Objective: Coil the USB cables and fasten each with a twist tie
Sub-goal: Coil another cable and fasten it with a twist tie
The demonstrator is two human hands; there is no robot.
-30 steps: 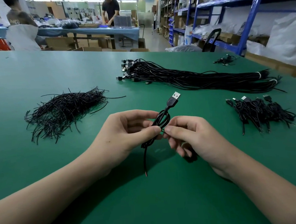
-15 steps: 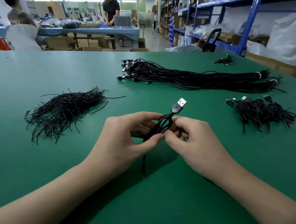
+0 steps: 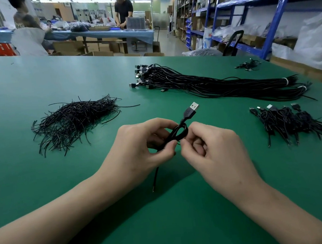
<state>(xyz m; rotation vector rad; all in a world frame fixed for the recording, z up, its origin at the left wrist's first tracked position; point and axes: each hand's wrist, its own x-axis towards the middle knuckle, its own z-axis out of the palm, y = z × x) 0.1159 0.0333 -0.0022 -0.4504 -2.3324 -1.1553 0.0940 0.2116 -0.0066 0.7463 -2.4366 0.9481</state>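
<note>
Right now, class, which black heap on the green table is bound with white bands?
The long bundle of straight cables at the back: two white bands wrap its right end. The twist-tie heap, coiled heap and small far heap show none.

Assembly workshop in a factory. Marked as such by bulk cables (image 3: 221, 86) and ties (image 3: 73, 120) heaped on the table (image 3: 34, 79), blue racks (image 3: 281, 10) crammed with boxes (image 3: 251, 39) past its right edge, workers (image 3: 124, 10) at a bench (image 3: 104, 33) beyond its far edge.
</note>
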